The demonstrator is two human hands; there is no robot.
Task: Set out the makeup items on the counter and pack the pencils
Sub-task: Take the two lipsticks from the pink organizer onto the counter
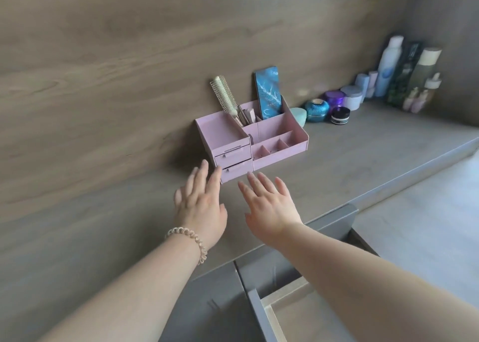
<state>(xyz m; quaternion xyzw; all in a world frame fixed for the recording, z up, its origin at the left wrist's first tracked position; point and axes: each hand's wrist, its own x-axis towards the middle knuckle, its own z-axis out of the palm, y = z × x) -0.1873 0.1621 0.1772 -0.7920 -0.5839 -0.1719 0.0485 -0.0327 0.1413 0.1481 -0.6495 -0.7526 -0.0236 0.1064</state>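
Note:
A pink organizer [274, 132] with two small drawers stands on the grey counter [363, 157] against the wooden wall. In its back compartments stand a round hairbrush [223, 95], a blue patterned box [267, 93] and some pinkish sticks [247, 116]. My left hand [201, 204] hovers just in front of the organizer's drawers, fingers spread, holding nothing. My right hand [269, 204] is beside it, also spread and empty, its fingertips close to the lower drawer [237, 170]. A coiled hair tie sits on my left wrist.
Jars [316, 110] and tall bottles [388, 67] line the wall at the right end of the counter. Below the counter edge a grey drawer [280, 297] stands pulled out under my right forearm. The floor shows at the right.

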